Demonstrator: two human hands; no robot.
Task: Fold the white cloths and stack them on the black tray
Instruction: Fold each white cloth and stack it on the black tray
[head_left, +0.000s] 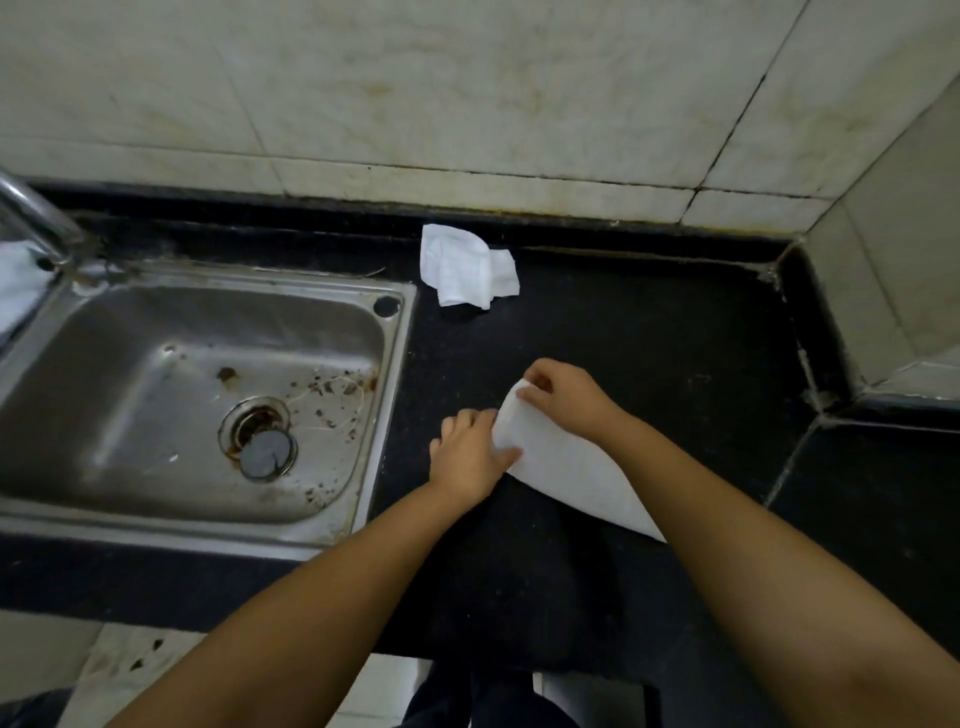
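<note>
Black stone tabletop (649, 338): left hand (470, 452) and right hand (563, 395) fingers pinch flat white cloth (566, 467); uneven tension risks a skewed fold.

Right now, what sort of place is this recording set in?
Probably a home kitchen: a stainless steel sink set in a black stone counter, a tap, and stained tiled walls.

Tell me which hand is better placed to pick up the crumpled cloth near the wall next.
Probably the right hand. It lies nearer the crumpled cloth and pinches only a corner of the folded cloth, while the left hand holds that cloth's near edge.
</note>
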